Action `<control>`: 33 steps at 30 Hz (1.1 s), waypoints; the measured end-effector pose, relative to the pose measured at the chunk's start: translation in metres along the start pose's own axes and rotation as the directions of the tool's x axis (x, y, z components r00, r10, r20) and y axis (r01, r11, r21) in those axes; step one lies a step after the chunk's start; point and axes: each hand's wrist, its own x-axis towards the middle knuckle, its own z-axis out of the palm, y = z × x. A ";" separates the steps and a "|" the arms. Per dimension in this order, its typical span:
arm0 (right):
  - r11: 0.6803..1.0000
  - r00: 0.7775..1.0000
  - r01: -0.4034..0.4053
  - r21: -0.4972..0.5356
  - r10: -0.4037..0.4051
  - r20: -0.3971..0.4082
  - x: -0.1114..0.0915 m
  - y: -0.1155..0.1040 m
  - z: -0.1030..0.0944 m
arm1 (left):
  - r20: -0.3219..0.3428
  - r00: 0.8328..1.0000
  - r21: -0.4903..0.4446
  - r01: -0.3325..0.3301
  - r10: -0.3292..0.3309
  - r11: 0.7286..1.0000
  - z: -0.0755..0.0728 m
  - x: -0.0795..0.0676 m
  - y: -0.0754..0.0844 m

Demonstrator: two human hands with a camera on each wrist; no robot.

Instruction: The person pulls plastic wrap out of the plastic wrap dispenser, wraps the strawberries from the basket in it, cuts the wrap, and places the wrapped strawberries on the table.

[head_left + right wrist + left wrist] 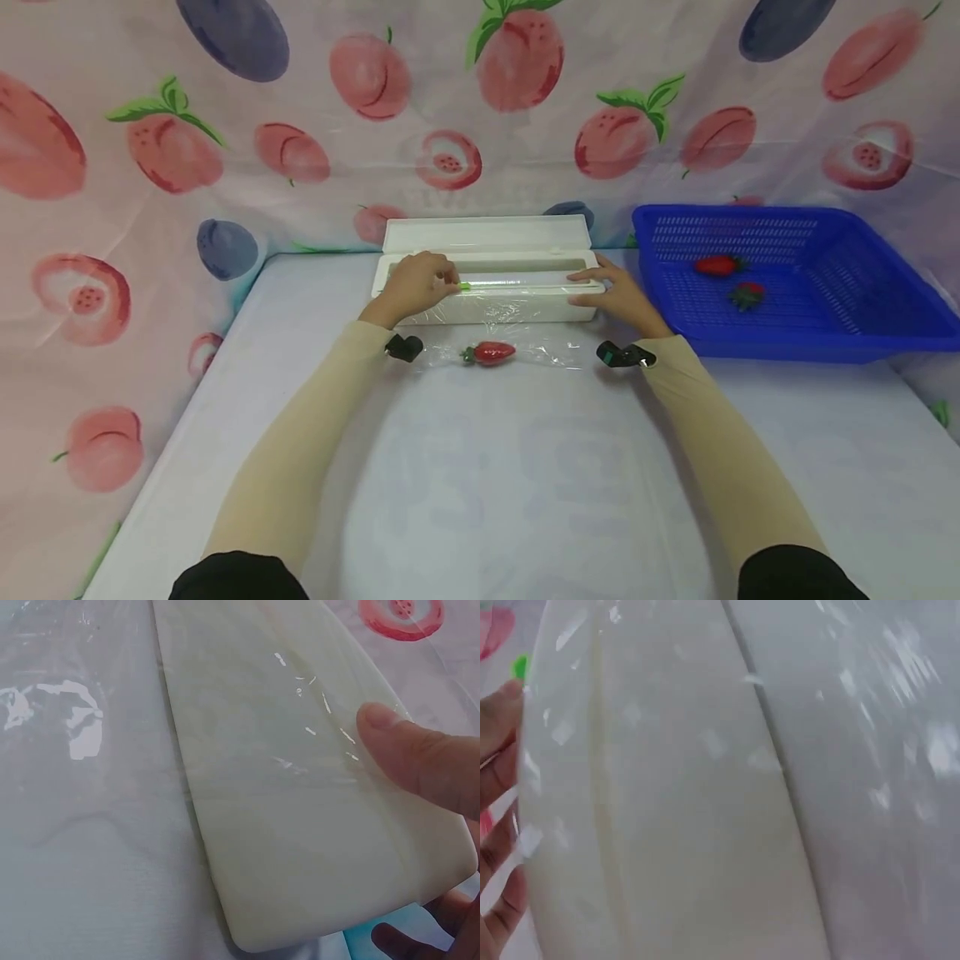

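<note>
A white plastic wrap dispenser (510,310) lies lengthwise with its lid (487,235) raised at the back. My left hand (420,283) pinches a small green slide cutter (466,287) on the dispenser's front edge, left of its middle. Holding the right end is my right hand (618,292); its thumb (390,727) presses the upper front, with other fingers round the end. Clear plastic wrap (555,352) runs from the roll over the front wall onto the table. A red strawberry (493,353) with a green top lies at the wrap in front of the dispenser.
On the right stands a blue plastic basket (787,343), close to my right forearm, with two strawberries (718,265) inside. A fruit-print cloth (525,167) hangs behind the white table (510,483).
</note>
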 end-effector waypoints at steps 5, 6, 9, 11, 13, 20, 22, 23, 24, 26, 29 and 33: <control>1.000 1.000 0.012 -0.012 -0.012 -0.001 0.001 0.000 0.002 | -0.044 0.999 -0.022 -0.004 0.003 1.000 -0.011 -0.022 -0.026; 0.999 1.000 0.030 -0.009 -0.030 -0.001 0.002 0.000 0.002 | -0.050 0.999 -0.027 -0.002 0.000 1.000 -0.013 -0.026 -0.029; 0.999 0.998 0.054 -0.003 -0.055 -0.012 0.002 0.000 0.003 | -0.052 0.998 -0.039 0.026 -0.028 0.999 -0.019 -0.037 -0.036; 0.998 0.998 0.064 -0.012 -0.065 -0.028 0.001 -0.001 0.004 | -0.043 0.998 -0.061 0.041 -0.043 0.997 -0.022 -0.041 -0.038; 0.996 0.996 0.072 -0.053 -0.074 -0.047 -0.001 -0.002 0.005 | -0.037 0.998 -0.077 0.043 -0.046 0.996 -0.023 -0.043 -0.038; 0.942 0.985 0.142 -0.305 -0.165 -0.051 -0.012 -0.011 0.007 | -0.058 0.998 -0.087 0.035 -0.040 0.996 -0.022 -0.044 -0.038; 0.915 0.983 0.152 -0.374 -0.179 -0.041 -0.014 -0.013 0.007 | -0.061 0.998 -0.078 0.021 -0.026 0.997 -0.022 -0.045 -0.041; 0.900 0.981 0.159 -0.406 -0.189 -0.035 -0.015 -0.014 0.007 | -0.064 0.998 -0.073 0.014 -0.018 0.997 -0.022 -0.046 -0.043; 0.884 0.979 0.167 -0.437 -0.199 -0.029 -0.015 -0.015 0.007 | -0.072 0.997 -0.068 0.008 -0.013 0.998 -0.022 -0.048 -0.045; 0.861 0.976 0.180 -0.476 -0.216 -0.022 -0.015 -0.017 0.007 | -0.095 0.995 -0.061 0.014 -0.020 0.998 -0.023 -0.054 -0.051; 0.833 0.972 0.192 -0.518 -0.235 -0.017 -0.017 -0.018 0.006 | -0.139 0.989 -0.065 0.040 -0.049 0.997 -0.025 -0.062 -0.060; 0.795 0.961 0.217 -0.566 -0.276 -0.019 -0.016 -0.016 0.010 | -0.161 0.985 -0.053 0.055 -0.063 0.997 -0.029 -0.071 -0.070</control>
